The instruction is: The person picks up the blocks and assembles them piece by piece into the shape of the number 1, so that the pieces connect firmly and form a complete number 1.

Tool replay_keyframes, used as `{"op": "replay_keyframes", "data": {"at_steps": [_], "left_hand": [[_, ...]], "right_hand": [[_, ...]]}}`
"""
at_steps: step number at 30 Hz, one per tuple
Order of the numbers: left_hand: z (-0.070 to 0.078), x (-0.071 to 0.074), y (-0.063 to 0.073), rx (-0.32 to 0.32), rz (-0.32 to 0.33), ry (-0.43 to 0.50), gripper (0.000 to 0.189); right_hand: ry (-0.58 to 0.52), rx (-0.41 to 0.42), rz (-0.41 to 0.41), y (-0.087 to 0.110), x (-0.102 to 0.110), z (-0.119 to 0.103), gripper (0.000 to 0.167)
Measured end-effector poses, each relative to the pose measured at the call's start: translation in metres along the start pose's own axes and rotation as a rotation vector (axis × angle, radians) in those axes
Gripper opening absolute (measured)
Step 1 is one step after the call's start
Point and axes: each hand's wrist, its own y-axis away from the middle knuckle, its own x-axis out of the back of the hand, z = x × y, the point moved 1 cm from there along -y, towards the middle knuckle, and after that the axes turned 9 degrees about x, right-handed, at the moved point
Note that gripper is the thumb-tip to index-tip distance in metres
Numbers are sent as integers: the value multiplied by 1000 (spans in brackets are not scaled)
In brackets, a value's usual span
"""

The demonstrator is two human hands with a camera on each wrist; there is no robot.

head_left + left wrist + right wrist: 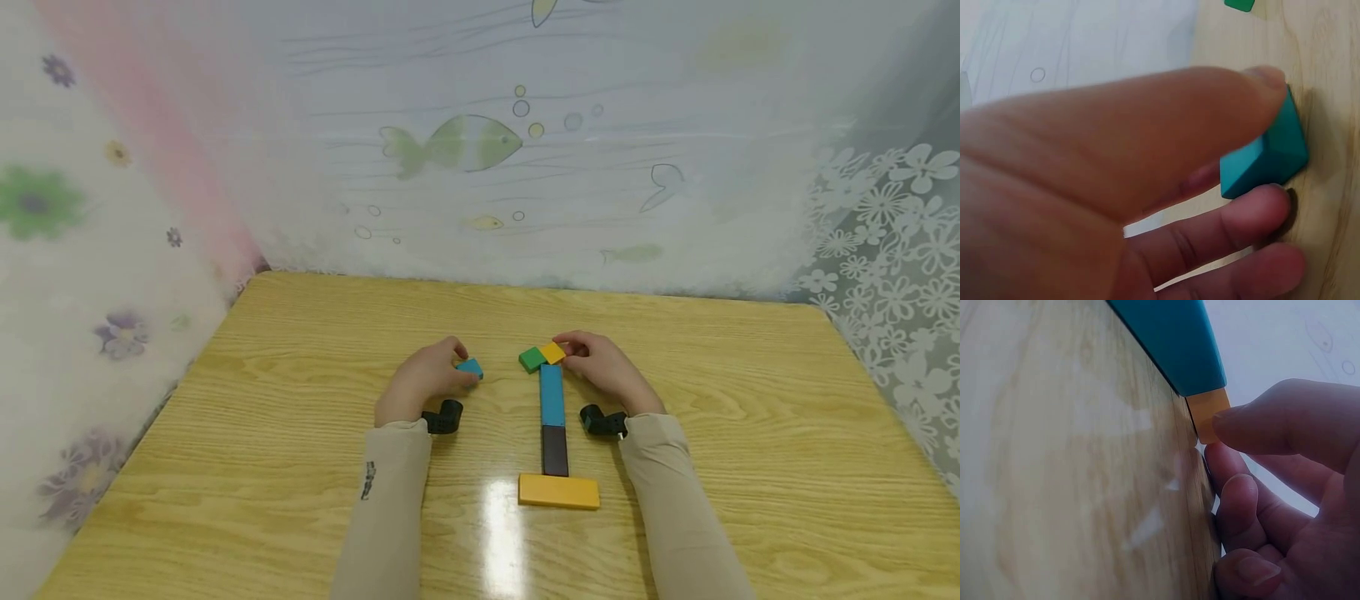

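Note:
My left hand pinches a small blue block between thumb and fingers, left of the laid-out blocks. In the left wrist view this blue block shows slanted faces and sits at or just above the tabletop. My right hand holds a small yellow block by its right side, thumb and index finger at its edges. That yellow block touches a green block on its left. Below them, a long blue block and a dark block form a line down to a long yellow block lying crosswise.
The wooden table carries all the blocks. A printed curtain with fish hangs along its back edge, and flowered curtains stand at both sides. Each wrist wears a small black camera. Light glares off the table near the front.

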Motion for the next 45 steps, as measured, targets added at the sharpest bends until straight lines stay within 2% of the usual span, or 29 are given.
{"op": "replay_keyframes", "data": {"at_steps": [9,14,20,31,37,45], "left_hand": [[2,-2,0,-18,21,8,32],[2,-3,-2,-14,11,22,30],[7,-6,-4,-47,-27,44,27],[25,-15,-1,-94,-43,-18,29],[34,-19,0,-108,-19,-71,31],[41,-23,1,-122,13,-90,31]], "right_hand": [[-8,-2,-4,0,0,-1,34],[0,-12,-1,-1,0,0,34],[4,-15,1,-2,0,0,34],[10,-15,0,-3,0,-1,34],[16,-17,-1,-2,0,0,34],[16,-19,3,-1,0,0,34]]}}
